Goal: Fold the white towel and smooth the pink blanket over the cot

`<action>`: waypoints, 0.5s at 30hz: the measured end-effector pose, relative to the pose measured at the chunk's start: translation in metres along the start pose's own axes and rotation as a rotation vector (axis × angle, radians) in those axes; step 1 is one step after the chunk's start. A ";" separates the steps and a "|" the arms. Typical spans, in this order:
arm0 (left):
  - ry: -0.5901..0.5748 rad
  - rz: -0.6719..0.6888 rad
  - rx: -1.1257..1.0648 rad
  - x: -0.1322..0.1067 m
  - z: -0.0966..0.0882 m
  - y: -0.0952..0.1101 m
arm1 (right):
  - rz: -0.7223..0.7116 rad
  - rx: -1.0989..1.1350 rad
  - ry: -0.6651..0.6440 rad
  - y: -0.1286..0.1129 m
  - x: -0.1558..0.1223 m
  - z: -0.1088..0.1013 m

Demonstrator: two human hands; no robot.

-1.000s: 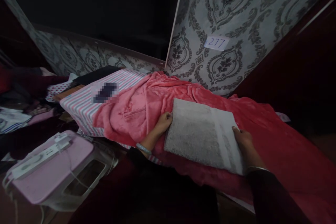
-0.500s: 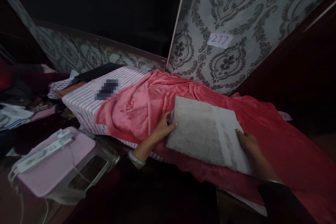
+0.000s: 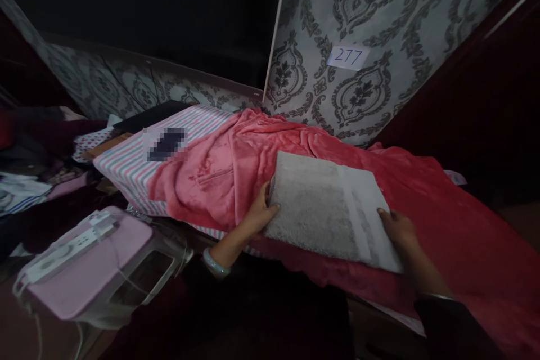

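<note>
A folded grey towel [image 3: 324, 208] lies flat on a red fleece blanket [image 3: 442, 219] that covers a narrow board. My left hand [image 3: 258, 211] grips the towel's left edge, thumb on top and fingers tucked under it. My right hand [image 3: 399, 228] rests on the towel's right end near the pale band, fingers curled at its near edge. A bangle sits on my left wrist.
A striped cloth [image 3: 135, 163] shows under the blanket at the left end. A pink stool [image 3: 88, 270] with a white power strip [image 3: 67, 244] stands lower left. Patterned wall panels with a "277" label [image 3: 348, 57] rise behind. Clothes are piled at far left.
My left hand has closed on the towel's left edge, thumb now over the top. The towel and my right hand have barely shifted; the view moved slightly.
</note>
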State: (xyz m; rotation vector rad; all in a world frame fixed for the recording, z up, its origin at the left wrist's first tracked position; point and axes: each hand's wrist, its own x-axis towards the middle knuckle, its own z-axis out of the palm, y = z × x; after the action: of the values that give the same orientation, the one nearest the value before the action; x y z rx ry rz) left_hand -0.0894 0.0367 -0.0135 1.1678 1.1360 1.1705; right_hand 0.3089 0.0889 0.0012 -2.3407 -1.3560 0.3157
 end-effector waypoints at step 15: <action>0.056 -0.021 -0.026 0.078 0.000 0.016 | -0.032 -0.110 -0.003 0.002 0.005 0.003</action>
State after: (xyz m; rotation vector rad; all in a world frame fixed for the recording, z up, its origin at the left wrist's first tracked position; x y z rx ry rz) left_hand -0.0857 0.1153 0.0004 1.1067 1.1694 1.2056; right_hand 0.3120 0.0931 -0.0020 -2.4050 -1.4452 0.2402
